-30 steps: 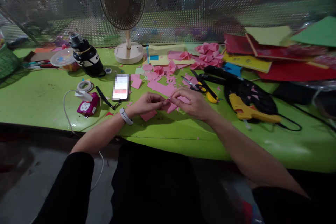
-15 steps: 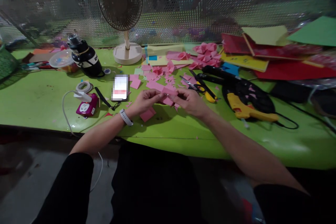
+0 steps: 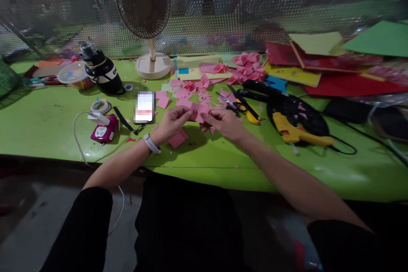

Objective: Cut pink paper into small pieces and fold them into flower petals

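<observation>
A small piece of pink paper (image 3: 200,112) is stretched between my two hands, above the green table. My left hand (image 3: 174,122) pinches its left edge between thumb and fingers. At its right edge, my right hand (image 3: 225,124) grips it the same way. Below my left hand lies a pink paper square (image 3: 177,138). Beyond the hands are pink scraps (image 3: 204,97) and several folded pink paper flowers (image 3: 248,67). To the right of my right hand lie scissors (image 3: 230,103) and a yellow-and-black cutter knife (image 3: 250,112).
A phone (image 3: 144,108), a pink power adapter (image 3: 105,129) with a white cable, a tape roll (image 3: 100,106) and a black bottle (image 3: 103,72) stand left. Behind is a fan (image 3: 153,66). On the right lie a yellow glue gun (image 3: 295,134), a stapler (image 3: 264,88) and coloured sheets (image 3: 346,84).
The pink paper between my hands now faces me flatter and more of its surface shows. My left hand has shifted slightly left; both hands still hold the paper.
</observation>
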A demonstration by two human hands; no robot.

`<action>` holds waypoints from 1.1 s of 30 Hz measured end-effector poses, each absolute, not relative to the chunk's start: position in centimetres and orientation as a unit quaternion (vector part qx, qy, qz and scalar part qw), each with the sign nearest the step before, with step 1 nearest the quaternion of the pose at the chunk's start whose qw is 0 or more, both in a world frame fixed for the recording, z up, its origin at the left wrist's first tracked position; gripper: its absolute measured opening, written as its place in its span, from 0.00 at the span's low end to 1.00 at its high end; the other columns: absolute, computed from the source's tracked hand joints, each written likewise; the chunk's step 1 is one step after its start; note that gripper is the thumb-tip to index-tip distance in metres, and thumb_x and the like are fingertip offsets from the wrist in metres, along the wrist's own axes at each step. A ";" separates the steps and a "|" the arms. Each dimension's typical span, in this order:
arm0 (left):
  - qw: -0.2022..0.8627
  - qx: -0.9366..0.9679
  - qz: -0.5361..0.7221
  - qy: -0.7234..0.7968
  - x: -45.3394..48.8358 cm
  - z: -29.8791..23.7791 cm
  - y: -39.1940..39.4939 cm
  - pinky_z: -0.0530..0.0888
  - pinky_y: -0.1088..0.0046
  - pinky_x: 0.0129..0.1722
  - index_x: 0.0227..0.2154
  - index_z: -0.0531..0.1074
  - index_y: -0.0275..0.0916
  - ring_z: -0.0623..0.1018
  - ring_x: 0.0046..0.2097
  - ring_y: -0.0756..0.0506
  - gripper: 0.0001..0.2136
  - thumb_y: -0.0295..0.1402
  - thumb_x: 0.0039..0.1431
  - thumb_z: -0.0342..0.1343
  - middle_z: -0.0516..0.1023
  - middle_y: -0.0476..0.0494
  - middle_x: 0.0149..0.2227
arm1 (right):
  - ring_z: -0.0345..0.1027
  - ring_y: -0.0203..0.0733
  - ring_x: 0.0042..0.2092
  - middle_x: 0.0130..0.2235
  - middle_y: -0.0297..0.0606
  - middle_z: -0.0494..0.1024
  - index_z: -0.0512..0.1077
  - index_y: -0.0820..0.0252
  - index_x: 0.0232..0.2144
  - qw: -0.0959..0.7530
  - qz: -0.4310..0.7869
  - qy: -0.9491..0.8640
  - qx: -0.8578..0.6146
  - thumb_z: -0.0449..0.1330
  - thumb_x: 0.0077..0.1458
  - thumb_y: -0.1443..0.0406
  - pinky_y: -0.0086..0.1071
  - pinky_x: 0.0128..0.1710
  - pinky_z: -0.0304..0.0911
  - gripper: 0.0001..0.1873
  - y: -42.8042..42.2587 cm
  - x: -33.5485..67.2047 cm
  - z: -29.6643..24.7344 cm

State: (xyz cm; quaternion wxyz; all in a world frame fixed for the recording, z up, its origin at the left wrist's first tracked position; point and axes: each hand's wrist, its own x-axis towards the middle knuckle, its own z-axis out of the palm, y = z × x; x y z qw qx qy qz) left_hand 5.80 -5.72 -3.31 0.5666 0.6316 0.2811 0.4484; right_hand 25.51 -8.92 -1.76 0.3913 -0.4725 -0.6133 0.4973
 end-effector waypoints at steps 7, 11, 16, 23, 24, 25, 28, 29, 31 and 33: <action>0.586 0.583 0.483 0.289 5.8 -3.2 -5.5 0.76 0.71 0.43 0.32 0.79 0.37 0.78 0.36 0.51 0.12 0.43 0.56 0.64 0.80 0.45 0.33 | 0.74 0.39 0.28 0.28 0.40 0.79 0.73 0.59 0.27 0.334 0.468 -0.663 -0.480 0.61 0.55 0.43 0.35 0.29 0.70 0.25 -8.5 26.9 -1.3; 0.620 0.496 0.518 0.317 5.2 -3.1 -4.5 0.77 0.69 0.47 0.31 0.78 0.38 0.80 0.37 0.50 0.11 0.41 0.54 0.67 0.80 0.47 0.33 | 0.75 0.46 0.36 0.37 0.44 0.81 0.75 0.57 0.34 0.298 0.217 -0.678 -0.636 0.60 0.60 0.51 0.37 0.33 0.67 0.16 -7.2 30.7 -0.7; 0.678 0.415 0.509 0.330 4.9 -3.4 -3.7 0.78 0.69 0.46 0.31 0.78 0.39 0.82 0.37 0.49 0.11 0.40 0.50 0.70 0.82 0.47 0.34 | 0.74 0.54 0.40 0.41 0.51 0.79 0.76 0.61 0.33 0.064 0.016 -0.662 -0.747 0.62 0.54 0.56 0.37 0.32 0.61 0.13 -5.5 33.5 -1.0; 0.724 0.332 0.504 0.333 4.9 -3.2 -3.6 0.77 0.67 0.50 0.32 0.78 0.37 0.83 0.39 0.48 0.09 0.34 0.51 0.70 0.83 0.46 0.35 | 0.75 0.54 0.37 0.35 0.48 0.80 0.76 0.60 0.32 0.011 0.032 -0.641 -0.767 0.61 0.50 0.57 0.36 0.29 0.59 0.12 -4.4 33.1 -2.2; 0.731 0.325 0.501 0.331 4.9 -3.2 -3.5 0.77 0.67 0.51 0.33 0.78 0.37 0.83 0.39 0.48 0.08 0.33 0.52 0.69 0.83 0.46 0.35 | 0.74 0.54 0.36 0.33 0.47 0.80 0.76 0.59 0.29 0.024 0.041 -0.637 -0.769 0.62 0.49 0.57 0.37 0.29 0.59 0.11 -4.3 33.4 -2.3; 0.737 0.317 0.498 0.329 4.8 -3.2 -3.4 0.76 0.67 0.51 0.33 0.78 0.37 0.83 0.39 0.48 0.08 0.34 0.53 0.69 0.83 0.45 0.36 | 0.74 0.54 0.35 0.31 0.47 0.79 0.76 0.58 0.27 0.041 0.052 -0.634 -0.770 0.63 0.47 0.58 0.37 0.29 0.59 0.10 -4.1 33.7 -2.4; 0.747 0.307 0.493 0.323 4.7 -3.3 -3.2 0.75 0.65 0.53 0.35 0.77 0.38 0.82 0.43 0.47 0.08 0.35 0.55 0.67 0.83 0.43 0.39 | 0.72 0.50 0.31 0.27 0.43 0.78 0.75 0.56 0.23 0.138 0.111 -0.621 -0.763 0.68 0.41 0.58 0.38 0.28 0.61 0.10 -3.7 35.1 -2.8; 0.747 0.308 0.493 0.323 4.6 -3.3 -3.2 0.75 0.63 0.54 0.35 0.77 0.38 0.82 0.45 0.46 0.08 0.35 0.56 0.67 0.83 0.42 0.41 | 0.71 0.48 0.29 0.26 0.42 0.77 0.74 0.56 0.23 0.186 0.148 -0.615 -0.752 0.69 0.39 0.58 0.38 0.27 0.62 0.10 -3.7 35.5 -3.0; 0.745 0.305 0.498 0.322 4.6 -3.3 -3.1 0.73 0.61 0.57 0.36 0.77 0.39 0.81 0.50 0.44 0.07 0.35 0.57 0.66 0.82 0.41 0.43 | 0.69 0.44 0.25 0.23 0.39 0.76 0.74 0.56 0.24 0.289 0.264 -0.592 -0.705 0.71 0.39 0.58 0.37 0.24 0.63 0.12 -3.7 36.0 -3.1; 0.745 0.296 0.506 0.319 4.6 -3.3 -3.1 0.72 0.58 0.59 0.36 0.76 0.39 0.79 0.53 0.42 0.07 0.34 0.57 0.65 0.82 0.41 0.44 | 0.66 0.40 0.22 0.23 0.37 0.75 0.75 0.55 0.28 0.360 0.402 -0.555 -0.633 0.72 0.40 0.59 0.36 0.21 0.64 0.12 -4.1 35.7 -2.8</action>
